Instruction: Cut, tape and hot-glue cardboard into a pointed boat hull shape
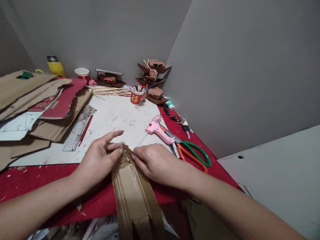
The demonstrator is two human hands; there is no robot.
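Note:
A long brown strip (132,196), creased and partly glossy like cardboard covered with packing tape, hangs over the table's front edge toward me. My left hand (102,156) pinches its far left edge between thumb and bent fingers, the index finger stretched out. On the opposite edge, my right hand (155,163) grips with thumb and fingers closed. Between the two hands a small slit or gap shows white and red. Just beyond my right hand lie a pink glue gun (157,130) and large scissors (190,150) with green and orange handles.
Stacked cardboard (47,120) fills the left side, beside a clear ruler (75,133) and a red pencil (85,130). Behind are thin sticks (110,90), a red paper cup (137,97), several brown model boats (156,93) and a yellow bottle (56,67). Keys (186,127) lie near the right wall.

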